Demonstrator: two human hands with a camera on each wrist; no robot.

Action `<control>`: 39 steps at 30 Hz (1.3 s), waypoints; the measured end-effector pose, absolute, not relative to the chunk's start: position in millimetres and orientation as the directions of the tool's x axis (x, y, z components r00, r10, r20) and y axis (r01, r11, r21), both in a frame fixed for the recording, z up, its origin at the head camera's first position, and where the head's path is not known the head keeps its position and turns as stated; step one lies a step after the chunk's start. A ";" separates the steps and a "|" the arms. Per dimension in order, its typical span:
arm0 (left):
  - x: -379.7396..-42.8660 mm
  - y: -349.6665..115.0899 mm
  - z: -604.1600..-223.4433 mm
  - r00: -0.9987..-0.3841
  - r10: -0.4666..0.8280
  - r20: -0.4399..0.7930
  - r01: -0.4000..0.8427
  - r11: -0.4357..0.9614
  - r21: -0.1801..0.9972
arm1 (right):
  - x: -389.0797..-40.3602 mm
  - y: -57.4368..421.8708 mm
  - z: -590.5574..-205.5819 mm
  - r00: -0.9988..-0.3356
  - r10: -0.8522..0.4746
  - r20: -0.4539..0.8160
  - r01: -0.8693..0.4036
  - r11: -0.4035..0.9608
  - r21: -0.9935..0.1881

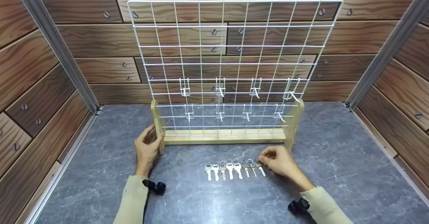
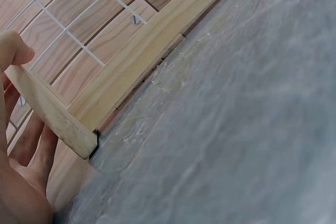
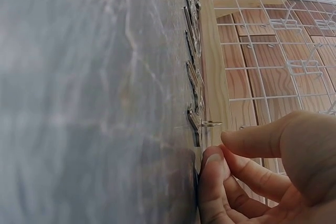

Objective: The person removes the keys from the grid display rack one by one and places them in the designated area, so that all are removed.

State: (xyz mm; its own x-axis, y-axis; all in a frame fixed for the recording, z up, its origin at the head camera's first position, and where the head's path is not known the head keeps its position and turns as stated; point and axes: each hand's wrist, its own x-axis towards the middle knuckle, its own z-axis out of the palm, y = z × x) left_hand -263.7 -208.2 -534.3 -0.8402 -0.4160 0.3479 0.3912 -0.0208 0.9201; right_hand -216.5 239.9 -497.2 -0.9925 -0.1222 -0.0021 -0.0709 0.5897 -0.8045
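Note:
My left hand [image 1: 146, 151] grips the left end post [image 1: 157, 121] of a wooden stand; in the left wrist view the thumb lies over the post's edge [image 2: 55, 111] and the fingers pass behind it. My right hand [image 1: 281, 161] is low over the table, its thumb and forefinger pinching the ring end of the rightmost key [image 1: 262, 172]. To its left, several silver keys [image 1: 230, 171] lie in a row, bits toward me. In the right wrist view a key ring [image 3: 211, 124] stands up just beside the fingertips.
The stand holds up a white wire grid [image 1: 234, 1]. Two rows of wire hooks [image 1: 255, 92] hang on its lower part. A wooden base bar [image 1: 224, 138] runs behind the keys. Wood-patterned walls [image 1: 100, 39] enclose the grey marbled table [image 1: 201, 204].

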 end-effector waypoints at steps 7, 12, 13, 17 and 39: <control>-263.3 -208.6 -534.2 -0.841 -0.410 0.353 0.398 -0.027 0.917 | -214.7 239.0 -495.0 -0.993 -0.116 -0.014 -0.057 0.584 -0.810; -263.2 -207.8 -534.8 -0.846 -0.409 0.342 0.390 -0.038 0.920 | -214.0 241.2 -495.7 -0.990 -0.140 -0.009 -0.072 0.566 -0.821; -262.9 -207.7 -534.9 -0.847 -0.410 0.339 0.387 -0.037 0.922 | -213.9 241.6 -496.0 -0.990 -0.144 -0.006 -0.077 0.565 -0.822; -261.9 -207.8 -534.9 -0.846 -0.414 0.336 0.384 -0.036 0.923 | -213.8 242.1 -496.5 -0.988 -0.153 0.007 -0.093 0.565 -0.820; -261.9 -209.7 -535.2 -0.832 -0.406 0.379 0.414 0.001 0.910 | -213.4 241.4 -495.4 -0.989 -0.144 -0.030 -0.055 0.552 -0.832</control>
